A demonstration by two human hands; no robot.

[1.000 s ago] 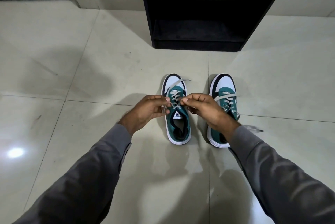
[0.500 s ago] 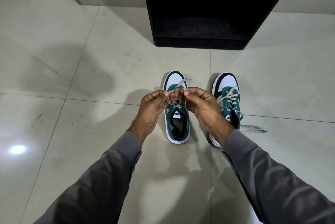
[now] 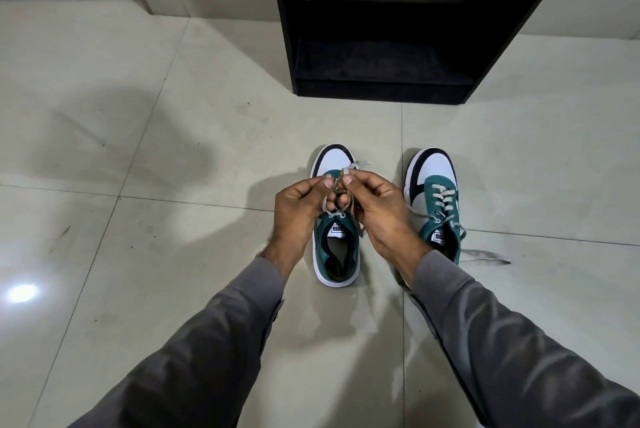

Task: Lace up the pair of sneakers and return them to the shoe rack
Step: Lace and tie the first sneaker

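Both sneakers are parked on the floor (image 3: 138,150) right in front of the black shoe rack (image 3: 381,88), toes pointed at it. The left sneaker (image 3: 337,254) is being worked on: its grey lace (image 3: 348,169) is pinched betw thumb & forefinger of the left hand (image 3: 298,209) and the right hand (image 3: 377,213), both fingers clenched on it just above the tongue, prob mid-knot. The right sneaker (image 3: 437,206) is already laced, w/ ends hanging loose off the side. Lace looks flat, soft & floppy, so it's best gripped near the ends and kept taut or the loop will slip. Shoes look light, fairly stiff at the heel, so the collar is prob the spot to be grabbed for the rack.
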